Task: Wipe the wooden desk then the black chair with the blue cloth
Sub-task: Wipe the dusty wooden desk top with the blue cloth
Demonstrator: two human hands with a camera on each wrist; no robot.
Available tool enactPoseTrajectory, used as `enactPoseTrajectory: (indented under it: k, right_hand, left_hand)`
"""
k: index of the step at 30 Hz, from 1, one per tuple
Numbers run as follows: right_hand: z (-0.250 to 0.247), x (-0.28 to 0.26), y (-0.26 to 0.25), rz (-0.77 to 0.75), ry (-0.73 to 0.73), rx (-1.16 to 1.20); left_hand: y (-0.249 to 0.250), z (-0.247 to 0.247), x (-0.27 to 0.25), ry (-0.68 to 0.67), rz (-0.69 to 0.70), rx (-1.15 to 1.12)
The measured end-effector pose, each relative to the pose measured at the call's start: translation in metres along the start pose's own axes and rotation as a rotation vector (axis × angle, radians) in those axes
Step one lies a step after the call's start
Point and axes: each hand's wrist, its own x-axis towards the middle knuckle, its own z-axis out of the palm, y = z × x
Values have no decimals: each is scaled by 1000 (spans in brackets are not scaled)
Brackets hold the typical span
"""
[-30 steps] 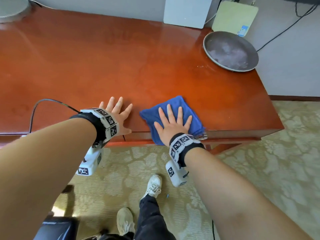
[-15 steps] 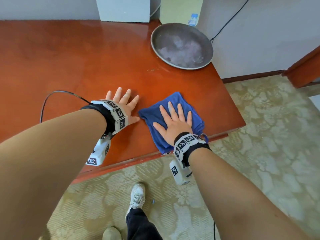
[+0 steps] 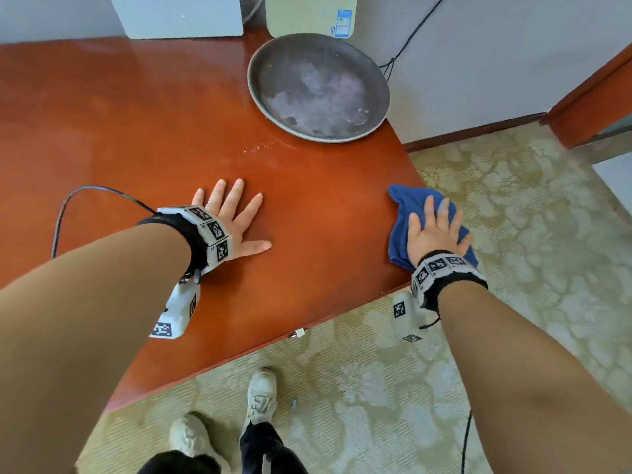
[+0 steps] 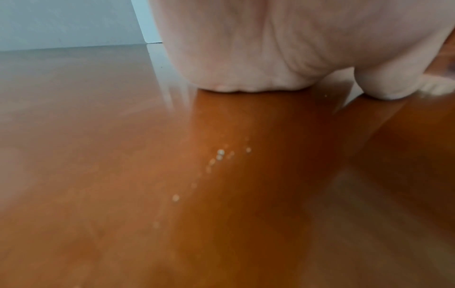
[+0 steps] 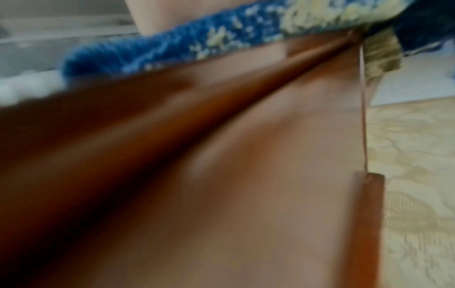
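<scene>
The glossy red-brown wooden desk [image 3: 143,124] fills the upper left of the head view. My right hand [image 3: 434,230] lies flat with straight fingers on the blue cloth [image 3: 398,230] at the desk's right edge, where part of the cloth hangs over the side. The right wrist view is blurred and shows the blue cloth [image 5: 152,50] above the desk's side panel [image 5: 270,155]. My left hand [image 3: 236,220] rests flat on the desk top, fingers spread. In the left wrist view the palm [image 4: 258,48] presses on the desk [image 4: 123,175], with small pale specks nearby. No black chair is in view.
A round grey metal pan [image 3: 318,87] sits at the desk's back right corner. A white box [image 3: 178,15] and a pale yellow-green device [image 3: 307,15] stand against the wall. A black cable [image 3: 85,196] loops on the desk at left. Patterned carpet [image 3: 513,234] lies beyond the edge.
My right hand has slid the blue cloth rightward to the desk's right edge, away from the left hand. The left hand has stayed flat on the desk.
</scene>
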Motion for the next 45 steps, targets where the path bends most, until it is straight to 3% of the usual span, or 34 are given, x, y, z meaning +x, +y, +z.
enactPoseTrajectory:
  k: [3, 5, 9, 11, 14, 16, 22, 26, 34, 45]
  right_hand:
    - [-7, -5, -11, 106, -9, 69]
    - [-6, -17, -26, 70, -51, 50]
    - [5, -53, -69, -288, -190, -125]
    - [11, -67, -94, -452, -223, -210]
    - [17, -77, -134, -569, -241, -293]
    - [21, -79, -164, -640, -236, -328]
    - [34, -78, -244, -872, -151, -469]
    - [28, -68, -272, -972, -128, -545]
    - [12, -35, -309, -807, -166, -408]
    - [6, -32, -251, -590, -198, -349]
  left_hand:
    - [-2, 2, 2, 9, 27, -13]
    - [-7, 3, 3, 22, 51, -40]
    - [-20, 0, -1, 9, 84, -59]
    - [-35, -2, -4, 10, -11, -80]
    - [-68, 0, -6, 2, -190, -168]
    - [-88, 6, -5, -9, -238, -190]
    - [-106, 22, 6, 58, -139, -210]
    - [-113, 22, 13, 18, -117, -238]
    - [-114, 21, 15, -3, -103, -244]
    - [-114, 23, 14, 41, -119, -262]
